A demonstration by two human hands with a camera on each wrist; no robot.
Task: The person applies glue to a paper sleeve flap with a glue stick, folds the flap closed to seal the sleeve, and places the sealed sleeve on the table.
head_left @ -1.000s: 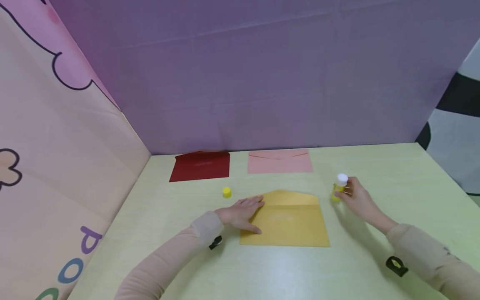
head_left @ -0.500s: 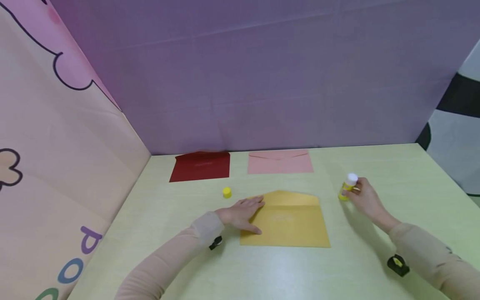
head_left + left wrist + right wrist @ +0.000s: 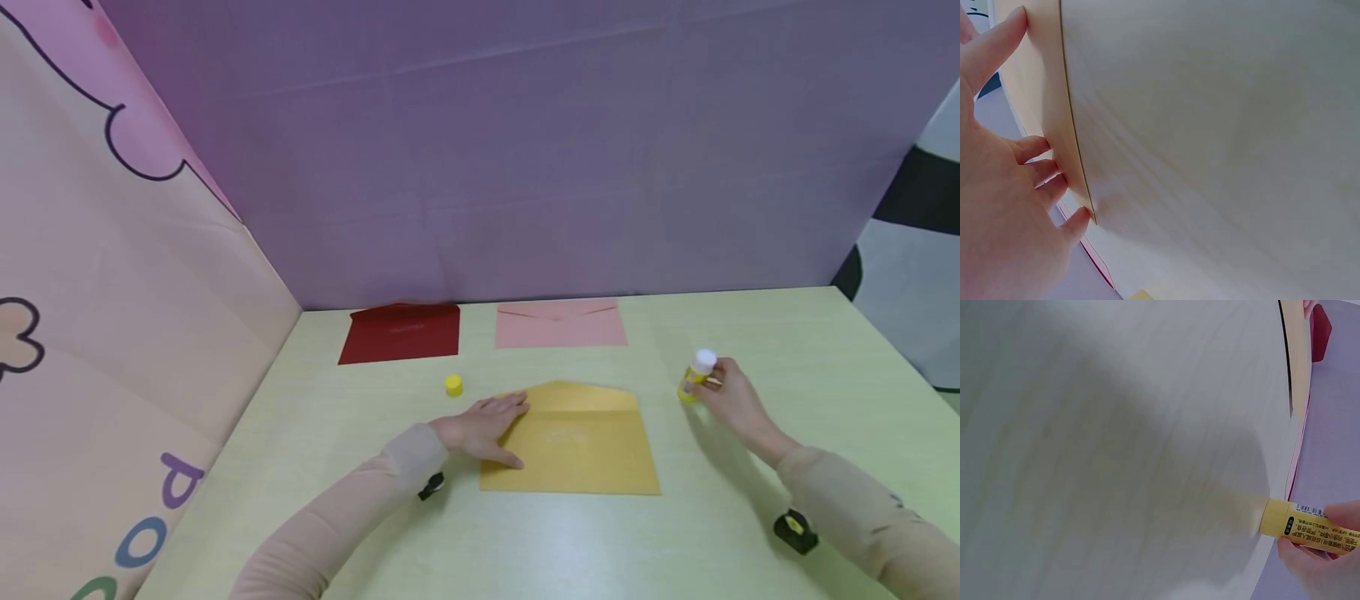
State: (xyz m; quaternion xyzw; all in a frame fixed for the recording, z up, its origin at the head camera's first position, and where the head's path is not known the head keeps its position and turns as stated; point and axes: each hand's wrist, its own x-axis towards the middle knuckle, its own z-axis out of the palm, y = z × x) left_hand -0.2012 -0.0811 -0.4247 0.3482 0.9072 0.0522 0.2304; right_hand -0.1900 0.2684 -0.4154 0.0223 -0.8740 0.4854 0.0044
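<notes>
A tilted, white-topped yellow tube (image 3: 687,385) is pinched by the right hand (image 3: 735,408) toward the right edge of the desk (image 3: 810,350). Mid-desk, the spread left hand (image 3: 483,427) rests on a flat golden paper envelope (image 3: 581,454), flap open toward the far edge.

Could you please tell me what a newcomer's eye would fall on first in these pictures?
The yellow envelope on the table would probably draw the eye first, with the left hand resting on its left side. To its right, the right hand holds a yellow tube with a white top. Behind, a red envelope lies left of a pink envelope.
</notes>
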